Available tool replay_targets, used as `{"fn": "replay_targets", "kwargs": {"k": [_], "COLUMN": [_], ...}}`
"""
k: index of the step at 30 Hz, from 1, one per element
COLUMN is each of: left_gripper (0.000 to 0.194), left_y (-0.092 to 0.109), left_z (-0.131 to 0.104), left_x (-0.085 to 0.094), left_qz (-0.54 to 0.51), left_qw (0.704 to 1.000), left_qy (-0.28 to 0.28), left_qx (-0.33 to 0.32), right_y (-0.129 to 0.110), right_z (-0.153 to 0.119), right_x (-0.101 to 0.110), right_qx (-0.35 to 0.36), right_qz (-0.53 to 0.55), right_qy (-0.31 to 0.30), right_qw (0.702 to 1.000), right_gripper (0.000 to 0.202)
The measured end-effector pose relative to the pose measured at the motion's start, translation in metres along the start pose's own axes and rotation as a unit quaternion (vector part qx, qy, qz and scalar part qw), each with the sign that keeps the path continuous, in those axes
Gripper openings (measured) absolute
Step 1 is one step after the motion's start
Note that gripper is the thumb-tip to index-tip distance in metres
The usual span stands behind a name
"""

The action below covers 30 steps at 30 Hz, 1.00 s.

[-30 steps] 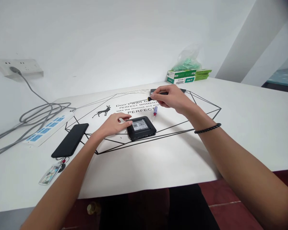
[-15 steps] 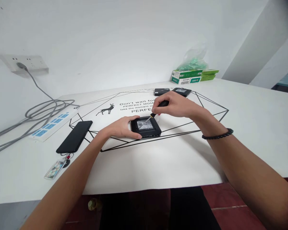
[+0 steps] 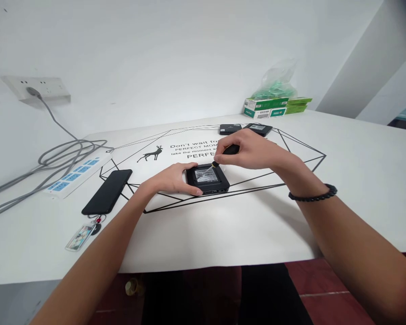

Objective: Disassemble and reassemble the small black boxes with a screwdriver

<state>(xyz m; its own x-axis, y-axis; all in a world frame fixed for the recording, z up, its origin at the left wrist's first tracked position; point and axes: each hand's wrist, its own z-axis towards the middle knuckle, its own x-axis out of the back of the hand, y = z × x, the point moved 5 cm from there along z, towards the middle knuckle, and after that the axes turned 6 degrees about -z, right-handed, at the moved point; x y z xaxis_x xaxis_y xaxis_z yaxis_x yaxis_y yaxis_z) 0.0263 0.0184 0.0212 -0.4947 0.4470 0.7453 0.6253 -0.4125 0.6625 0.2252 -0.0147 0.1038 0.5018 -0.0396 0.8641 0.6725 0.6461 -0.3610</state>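
A flat black box (image 3: pixel 208 184) with a silver-grey label lies on the white table (image 3: pixel 203 234). My left hand (image 3: pixel 174 178) grips the box's left side, thumb at the near edge and fingers at the far edge. Closed around the black handle of a screwdriver (image 3: pixel 231 150) is my right hand (image 3: pixel 248 146), just above and right of the box. The screwdriver's thin shaft slants down to the left over the label; whether its tip touches cannot be made out.
Two more black boxes (image 3: pixel 230 129) (image 3: pixel 258 129) lie behind my right hand. Green-and-white cartons (image 3: pixel 265 104) with a plastic bag stand by the wall. At left are a phone (image 3: pixel 107 192), a keychain (image 3: pixel 80 236), a power strip (image 3: pixel 77 174) and grey cable (image 3: pixel 56 119).
The whole view has shifted slightly, moving things a little to the right in the picture. Both hands keep their holds on the box and screwdriver.
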Motion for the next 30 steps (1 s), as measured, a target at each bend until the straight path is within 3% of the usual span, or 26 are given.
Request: {"fn": "replay_targets", "kwargs": {"k": [6,9,12,16,19,23,30], "left_gripper": [0.104,0.095,0.081,0.055,0.035,0.025,0.027], "left_y": [0.003,0.005,0.004,-0.009,-0.015,-0.012,-0.008], "left_z": [0.0,0.001,0.0,-0.007,-0.015,-0.018,-0.011], "left_x": [0.0,0.0,0.006,0.031,0.038,0.031,0.014], "left_qz": [-0.004,-0.006,-0.009,0.014,0.052,0.036,0.016], "left_qw": [1.0,0.999,0.999,0.997,0.996,0.999,1.0], "left_qy": [-0.001,-0.01,-0.003,0.076,0.053,-0.005,0.012], "left_qx": [-0.022,-0.039,-0.046,0.012,0.05,0.034,0.017], "right_y": [-0.013,-0.025,-0.037,-0.047,-0.05,-0.051,-0.052], "right_z": [0.006,0.02,0.035,0.044,0.046,0.049,0.055], "right_x": [0.002,0.003,0.002,0.002,0.0,-0.004,-0.008], "right_qx": [0.051,0.077,0.093,0.118,0.12,0.106,0.103], "right_qz": [-0.016,0.011,-0.019,-0.069,-0.064,-0.068,-0.077], "right_qy": [0.017,-0.009,-0.051,-0.079,-0.098,-0.101,-0.084], "right_qw": [0.998,0.997,0.994,0.988,0.986,0.987,0.988], "right_gripper": [0.008,0.02,0.012,0.011,0.014,0.006,0.011]}}
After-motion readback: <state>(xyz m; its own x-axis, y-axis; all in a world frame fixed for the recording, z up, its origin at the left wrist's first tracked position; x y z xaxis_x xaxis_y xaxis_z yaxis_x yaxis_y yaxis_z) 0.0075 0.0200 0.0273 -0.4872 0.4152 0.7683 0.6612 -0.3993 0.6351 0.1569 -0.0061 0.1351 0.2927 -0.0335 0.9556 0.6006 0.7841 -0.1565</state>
